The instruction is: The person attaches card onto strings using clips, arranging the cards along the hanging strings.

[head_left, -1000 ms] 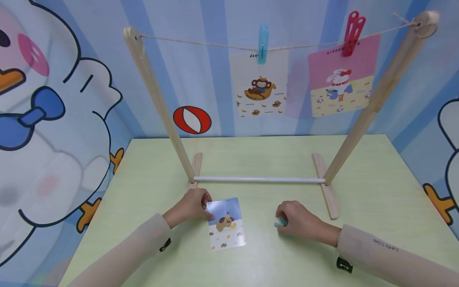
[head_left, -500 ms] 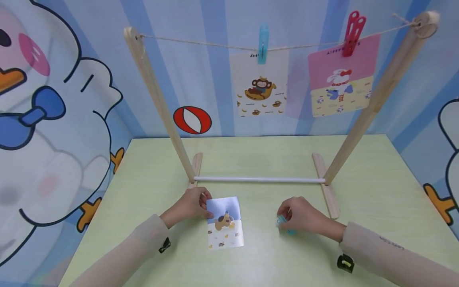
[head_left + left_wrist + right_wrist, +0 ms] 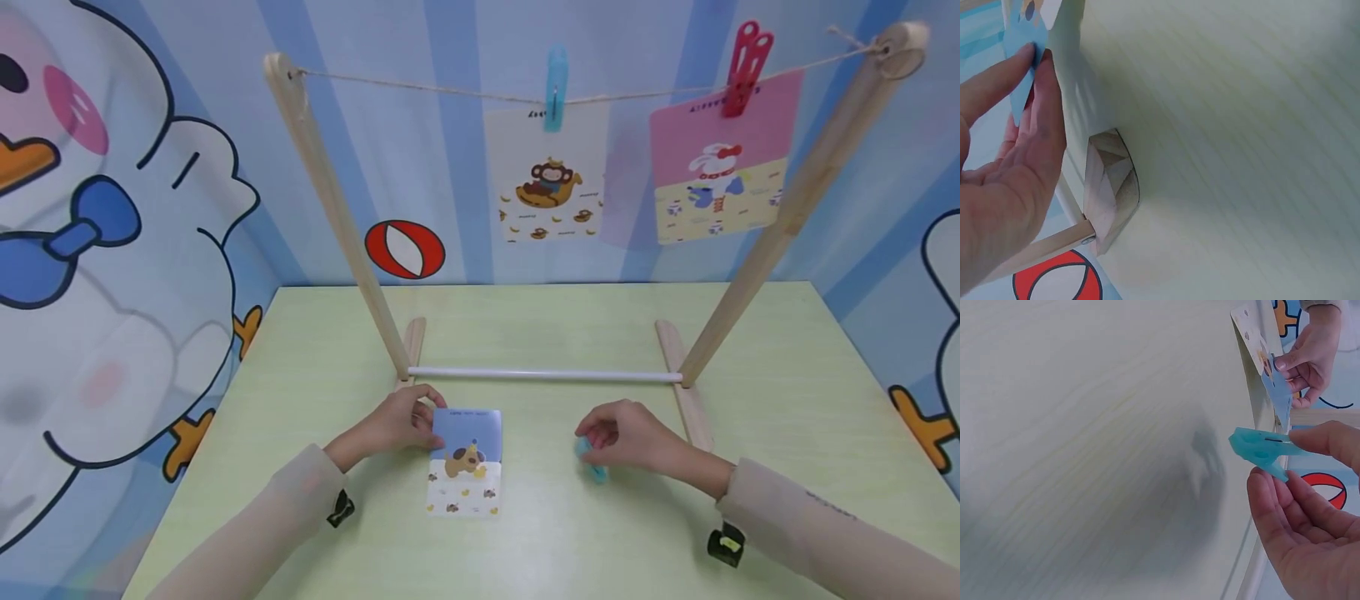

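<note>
My left hand pinches the left edge of a blue and white picture card with a puppy on it. In the left wrist view the thumb lies on the card's blue part, fingers behind. My right hand holds a turquoise clothespin by its handle ends, between thumb and fingers, its closed tip pointing away from the palm. Card and clothespin are apart, both low over the table in front of the wooden stand.
A wooden stand with a left post, a right post and a white crossbar stands on the table. From its string hang a monkey card on a blue clothespin and a rabbit card on a red one.
The puppy card has straightened and shifted slightly left and up with the left hand. The right hand has risen a little, and the clothespin has turned within its fingers.
</note>
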Demonstrator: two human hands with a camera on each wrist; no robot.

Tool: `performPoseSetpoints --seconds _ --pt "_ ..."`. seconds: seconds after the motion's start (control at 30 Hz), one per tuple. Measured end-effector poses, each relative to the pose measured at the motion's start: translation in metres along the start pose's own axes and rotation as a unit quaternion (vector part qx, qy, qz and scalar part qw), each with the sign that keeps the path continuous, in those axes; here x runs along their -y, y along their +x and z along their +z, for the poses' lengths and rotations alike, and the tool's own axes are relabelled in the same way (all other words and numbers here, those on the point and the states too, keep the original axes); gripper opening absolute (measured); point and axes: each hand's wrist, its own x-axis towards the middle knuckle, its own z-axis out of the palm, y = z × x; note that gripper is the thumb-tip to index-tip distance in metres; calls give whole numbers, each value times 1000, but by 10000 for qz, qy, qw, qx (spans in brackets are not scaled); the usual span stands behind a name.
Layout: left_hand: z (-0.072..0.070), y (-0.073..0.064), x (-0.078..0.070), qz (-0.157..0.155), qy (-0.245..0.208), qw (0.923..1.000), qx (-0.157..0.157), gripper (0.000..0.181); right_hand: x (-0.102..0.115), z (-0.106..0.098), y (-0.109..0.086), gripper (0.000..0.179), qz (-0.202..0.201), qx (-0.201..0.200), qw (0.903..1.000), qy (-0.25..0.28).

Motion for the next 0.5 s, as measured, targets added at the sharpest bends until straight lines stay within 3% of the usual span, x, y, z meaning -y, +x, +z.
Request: performPoseSetpoints --seconds 0.27,0.5 --pt "-8 -5 -2 223 -620 9974 296 46 6 -2 2 28 -57 -42 9985 547" --pt "-15 -8 -2 162 -790 9965 210 45 10 -5 3 31 -52 -28 9974 721"
